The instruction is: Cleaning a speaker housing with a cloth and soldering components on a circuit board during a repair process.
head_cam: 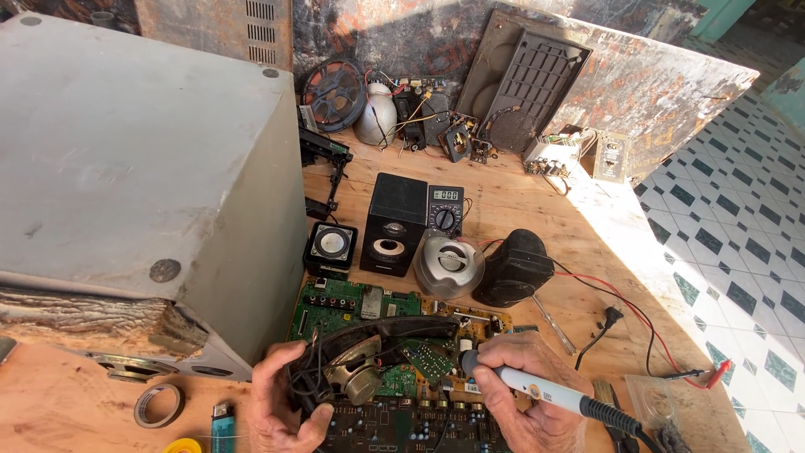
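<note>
Speaker unit [356, 375]: round driver with metal frame, seated in a curved black housing [381, 331]; positioned at bottom centre, resting over the circuit boards.
Left hand [281, 403]: fingers curled closed around the left end of the black housing and a bundle of dark wires [309, 369]; thumb alongside the speaker unit.
Soldering iron [537, 387]: white barrel with black grip and cord, tip [464, 362] pointing left toward the boards just right of the speaker unit.
Right hand [524, 394]: closed around the soldering iron in a pen-like grip.
Circuit boards: green board [335, 304] behind the housing; dark board [402, 424] with rows of small parts at the lower edge.
Behind the boards: small square speaker [329, 246], black box speaker [392, 223], digital multimeter [444, 210], silver domed speaker [449, 265], black rounded speaker [513, 267].
Right side: red and black leads [625, 306], mains plug [612, 316], screwdriver [555, 324].
Left side: large grey casing [134, 168]; roll of tape [158, 404] and lighter [221, 418] near the left hand.
Rear: assorted parts, a reel [334, 94] and a dark grille panel [532, 84] against the wall.
Support: wooden tabletop [520, 189], sunlit at right; tiled floor [738, 235] beyond.
</note>
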